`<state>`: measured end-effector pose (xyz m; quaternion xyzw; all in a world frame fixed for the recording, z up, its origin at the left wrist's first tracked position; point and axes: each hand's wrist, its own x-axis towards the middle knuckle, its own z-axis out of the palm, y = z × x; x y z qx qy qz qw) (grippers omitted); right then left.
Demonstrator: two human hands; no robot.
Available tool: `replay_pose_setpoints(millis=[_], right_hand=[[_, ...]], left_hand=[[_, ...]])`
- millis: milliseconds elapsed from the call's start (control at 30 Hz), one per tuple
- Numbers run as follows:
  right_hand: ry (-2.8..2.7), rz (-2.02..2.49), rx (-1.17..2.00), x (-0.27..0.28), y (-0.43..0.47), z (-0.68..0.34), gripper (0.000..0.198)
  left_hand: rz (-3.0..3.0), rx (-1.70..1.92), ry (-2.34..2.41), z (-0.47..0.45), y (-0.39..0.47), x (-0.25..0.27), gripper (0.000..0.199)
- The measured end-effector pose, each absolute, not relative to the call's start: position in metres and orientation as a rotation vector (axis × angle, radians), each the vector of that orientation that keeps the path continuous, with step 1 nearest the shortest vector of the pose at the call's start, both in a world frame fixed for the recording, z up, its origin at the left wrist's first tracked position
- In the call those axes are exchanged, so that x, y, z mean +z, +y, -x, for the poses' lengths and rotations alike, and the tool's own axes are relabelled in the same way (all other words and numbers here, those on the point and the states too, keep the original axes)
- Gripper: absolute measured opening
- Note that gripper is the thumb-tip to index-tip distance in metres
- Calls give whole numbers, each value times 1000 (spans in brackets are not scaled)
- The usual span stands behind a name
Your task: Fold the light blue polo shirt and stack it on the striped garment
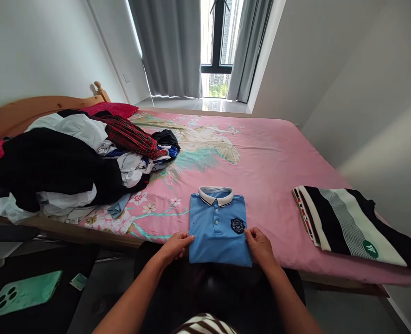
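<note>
Left hand [176, 245] and right hand [259, 245] pinch, fingers closed, opposite edges of the folded blue cotton polo shirt [218, 227], keeping it square on the pink floral bed [271, 153].

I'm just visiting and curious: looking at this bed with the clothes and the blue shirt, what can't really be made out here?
- Blue shirt: sleeves and back are folded under; the crest is too small to read.
- Left hand and right hand: the fingertips at the shirt's edges are partly hidden by the cloth.
- Clothes pile: the garments overlap, so single pieces cannot be told.
- Striped garment: folded; its kind is unclear.
- Phone: only its back shows.
</note>
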<state>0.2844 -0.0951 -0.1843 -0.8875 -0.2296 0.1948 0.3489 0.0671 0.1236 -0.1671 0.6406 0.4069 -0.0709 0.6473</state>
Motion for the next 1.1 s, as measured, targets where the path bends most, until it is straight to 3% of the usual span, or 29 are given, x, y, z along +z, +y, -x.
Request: replay_pose_setpoints(millis=[167,333,567,767,933,1100], right_hand=[[-547,2407,614,-182,-110,-278,43],[-566,2381,585,-179,-109,-271,35],[-537,2436,648,-178,-117,-262,39],[-541,2207,484,-181,-118,-253,40],[-468,2160,580,-188,-119,-250,46],[-444,2089,480,-198,-127,-250,46]], left_hand=[[-1486,-61,905,-66,115,-175,54],[-1440,-166,900,-60,112,-178,53],[-1363,-199,778,-42,106,-186,46],[-1315,16,828,-41,92,-186,47],[-1286,76,847,-49,86,-184,49],[-1395,407,889,-62,86,-188,44]])
